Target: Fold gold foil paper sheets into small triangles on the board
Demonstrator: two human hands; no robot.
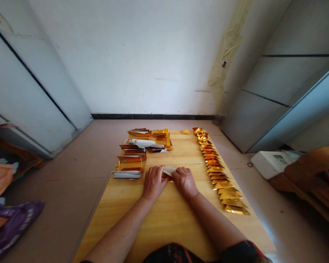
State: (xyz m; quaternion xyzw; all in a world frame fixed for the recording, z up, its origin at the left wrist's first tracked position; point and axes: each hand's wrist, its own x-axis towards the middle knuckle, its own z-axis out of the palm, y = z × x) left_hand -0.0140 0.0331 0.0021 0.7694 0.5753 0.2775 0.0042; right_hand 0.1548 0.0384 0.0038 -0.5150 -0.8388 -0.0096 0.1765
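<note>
A small sheet of gold foil paper [168,171], white side up, lies on the wooden table [164,219] between my two hands. My left hand [152,181] rests on its left part with fingers bent down onto it. On its right part sits my right hand [185,180], fingers curled and pressing the fold. To the left stand stacks of gold foil sheets [131,164], with more behind them [153,138]. Along the right side of the table runs a row of several folded gold pieces [218,171].
One loose folded gold piece [185,132] lies at the table's far edge. A white box [270,163] sits on the floor at right beside wooden furniture [312,171]. Purple and orange bags [13,223] lie at left. Grey cabinets flank a white wall.
</note>
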